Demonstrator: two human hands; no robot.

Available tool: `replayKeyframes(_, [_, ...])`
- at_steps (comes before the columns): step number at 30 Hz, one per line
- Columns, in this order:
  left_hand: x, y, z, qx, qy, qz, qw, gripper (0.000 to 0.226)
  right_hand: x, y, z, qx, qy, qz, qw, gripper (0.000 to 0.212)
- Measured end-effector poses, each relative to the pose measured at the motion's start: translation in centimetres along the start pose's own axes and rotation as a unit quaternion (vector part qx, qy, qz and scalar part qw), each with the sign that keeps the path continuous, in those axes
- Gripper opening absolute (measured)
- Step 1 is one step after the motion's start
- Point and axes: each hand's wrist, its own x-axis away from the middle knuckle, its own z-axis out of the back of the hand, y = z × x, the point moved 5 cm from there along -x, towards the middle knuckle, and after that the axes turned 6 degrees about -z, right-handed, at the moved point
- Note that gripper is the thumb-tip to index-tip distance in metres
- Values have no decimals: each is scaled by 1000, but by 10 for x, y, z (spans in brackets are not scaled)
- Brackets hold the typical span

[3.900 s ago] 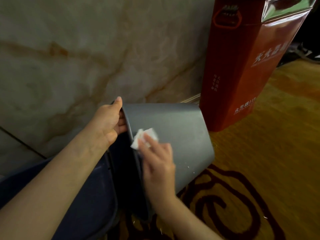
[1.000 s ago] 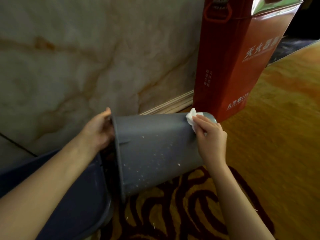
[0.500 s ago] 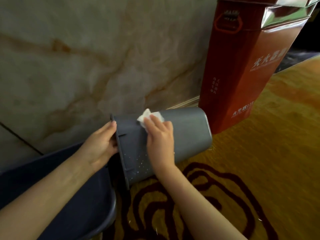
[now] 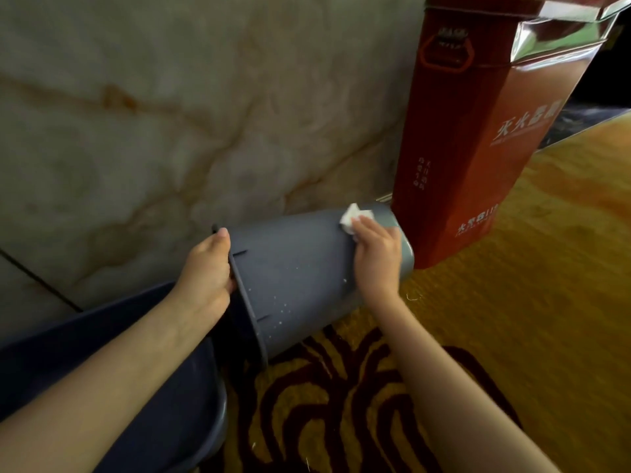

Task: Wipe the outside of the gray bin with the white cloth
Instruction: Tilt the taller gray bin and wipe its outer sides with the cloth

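The gray bin [image 4: 300, 278] is tipped on its side, its rim toward me and its base pointing away to the right. My left hand [image 4: 206, 273] grips the rim, thumb over the top edge. Pressed flat against the bin's outer wall near the base, my right hand [image 4: 377, 254] holds the crumpled white cloth [image 4: 351, 220], which sticks out past the fingertips. Small white specks dot the lower side of the bin.
A tall red box [image 4: 478, 138] with white characters stands just right of the bin's base. A marble wall [image 4: 170, 114] runs behind. A dark blue tub [image 4: 164, 387] sits at lower left. The floor is yellow carpet [image 4: 512, 302] with dark red swirls.
My right hand slid the cloth from the bin's middle, close to the rim, out toward its base. The left hand kept its grip on the rim.
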Motion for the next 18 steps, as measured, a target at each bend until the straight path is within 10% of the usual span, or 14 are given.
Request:
replayKeyframes(6, [-2, 3, 0, 7, 11, 17, 1000, 23, -24, 25, 8, 7, 1, -65, 998, 31])
replayKeyframes(18, [1, 5, 2, 15, 3, 3, 1000, 28, 115, -102, -10, -78, -163, 188, 966, 28])
